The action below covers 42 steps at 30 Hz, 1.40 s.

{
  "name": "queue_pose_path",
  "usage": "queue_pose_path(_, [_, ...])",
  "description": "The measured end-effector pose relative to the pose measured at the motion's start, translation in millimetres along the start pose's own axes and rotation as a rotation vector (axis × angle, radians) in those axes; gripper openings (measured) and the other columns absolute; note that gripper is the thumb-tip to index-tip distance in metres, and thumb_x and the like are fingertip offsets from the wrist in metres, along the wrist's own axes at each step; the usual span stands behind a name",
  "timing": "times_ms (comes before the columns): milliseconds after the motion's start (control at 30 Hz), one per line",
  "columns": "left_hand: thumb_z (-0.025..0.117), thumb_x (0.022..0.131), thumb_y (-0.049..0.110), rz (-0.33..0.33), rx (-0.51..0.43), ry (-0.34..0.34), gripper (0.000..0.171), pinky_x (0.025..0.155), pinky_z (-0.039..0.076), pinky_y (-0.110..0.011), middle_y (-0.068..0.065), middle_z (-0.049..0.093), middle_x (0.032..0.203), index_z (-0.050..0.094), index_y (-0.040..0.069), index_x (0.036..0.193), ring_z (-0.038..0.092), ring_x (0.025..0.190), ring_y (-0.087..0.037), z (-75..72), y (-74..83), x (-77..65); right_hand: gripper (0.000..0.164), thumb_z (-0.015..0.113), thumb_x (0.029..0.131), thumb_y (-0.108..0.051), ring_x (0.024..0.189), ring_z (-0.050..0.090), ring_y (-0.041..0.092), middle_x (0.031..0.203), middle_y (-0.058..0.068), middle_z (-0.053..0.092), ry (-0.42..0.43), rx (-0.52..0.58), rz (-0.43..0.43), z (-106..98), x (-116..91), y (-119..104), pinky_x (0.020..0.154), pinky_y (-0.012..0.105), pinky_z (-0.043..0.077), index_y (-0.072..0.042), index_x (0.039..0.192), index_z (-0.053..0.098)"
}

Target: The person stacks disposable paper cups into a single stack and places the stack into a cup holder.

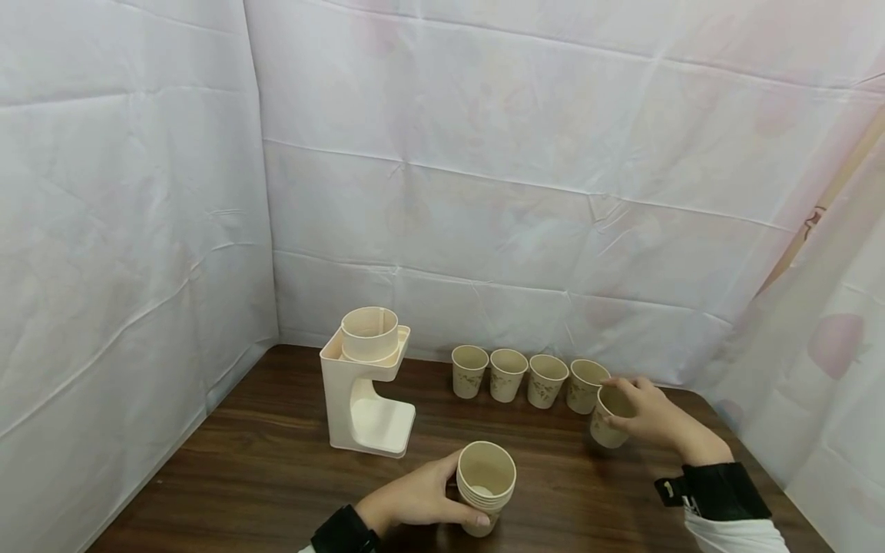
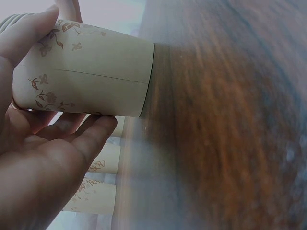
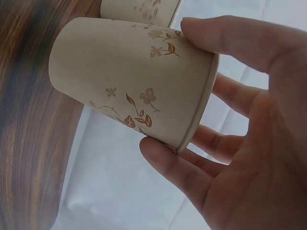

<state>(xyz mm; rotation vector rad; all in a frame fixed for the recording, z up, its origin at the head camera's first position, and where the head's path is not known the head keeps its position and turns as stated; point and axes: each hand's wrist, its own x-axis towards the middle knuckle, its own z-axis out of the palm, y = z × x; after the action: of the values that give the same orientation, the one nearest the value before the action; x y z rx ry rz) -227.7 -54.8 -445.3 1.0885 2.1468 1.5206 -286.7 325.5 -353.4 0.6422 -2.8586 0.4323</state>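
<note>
Near the front of the table, my left hand (image 1: 434, 491) grips a stack of nested beige paper cups (image 1: 487, 480); several rims show one below another. In the left wrist view, the stack's outer cup (image 2: 91, 69) has brown leaf prints, with thumb and fingers around it. At the right end of a row of cups, my right hand (image 1: 653, 415) holds a single paper cup (image 1: 607, 422) near its rim. The right wrist view shows this cup (image 3: 129, 81) between thumb and fingers, a neighbouring cup (image 3: 141, 9) close beside it.
Several upright paper cups (image 1: 508, 376) stand in a row along the back of the dark wooden table (image 1: 263, 476). Left of them is a cream C-shaped stand (image 1: 339, 399) with a round container (image 1: 370, 338) on top. White curtains (image 1: 442, 215) hang behind and at both sides.
</note>
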Motion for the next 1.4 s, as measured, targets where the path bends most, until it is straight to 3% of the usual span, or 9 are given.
queue_pose_path(333, [0.075,0.078,0.036,0.000,0.020,0.016,0.069,0.096,0.042,-0.030,0.000,0.058,0.123,0.037,0.029,0.135,0.050,0.113,-0.013,0.2,0.6,-0.4,0.056,0.074,0.079,-0.027,0.106,0.045,0.046,0.116,0.030,0.047,0.017,0.017,-0.112,1,0,-28,0.078,0.062,0.044,-0.009,0.127,0.051])
queue_pose_path(600, [0.075,0.077,0.037,0.008,0.038,0.021,0.070,0.096,0.042,-0.031,0.000,0.058,0.123,0.037,0.029,0.136,0.050,0.112,-0.013,0.3,0.9,-1.3,0.056,0.072,0.080,-0.027,0.109,0.046,0.038,0.118,0.020,0.047,-0.012,0.063,-0.108,4,-3,-55,0.082,0.059,0.044,-0.017,0.130,0.050])
queue_pose_path(733, [0.075,0.077,0.040,0.006,0.077,0.035,0.070,0.098,0.041,-0.034,0.003,0.058,0.123,0.037,0.031,0.135,0.050,0.113,-0.011,0.4,1.4,-0.8,0.057,0.071,0.081,-0.028,0.112,0.046,0.036,0.121,0.018,0.047,-0.021,0.083,-0.164,7,-3,-65,0.086,0.059,0.044,-0.018,0.132,0.049])
queue_pose_path(967, [0.074,0.077,0.042,-0.001,0.092,0.036,0.070,0.098,0.041,-0.035,0.004,0.058,0.123,0.036,0.032,0.135,0.049,0.113,-0.010,0.5,0.7,-0.4,0.059,0.070,0.083,-0.036,0.113,0.045,0.021,0.121,0.005,0.047,-0.068,0.121,-0.196,12,-6,-82,0.089,0.051,0.045,-0.031,0.136,0.044])
queue_pose_path(1400, [0.073,0.078,0.041,0.005,0.097,0.032,0.071,0.097,0.041,-0.035,0.006,0.057,0.123,0.035,0.031,0.137,0.049,0.113,-0.010,-0.5,1.6,-1.5,0.055,0.065,0.085,-0.042,0.117,0.042,0.015,0.124,-0.006,0.044,-0.103,0.135,-0.265,7,-13,-109,0.088,0.047,0.047,-0.038,0.135,0.042])
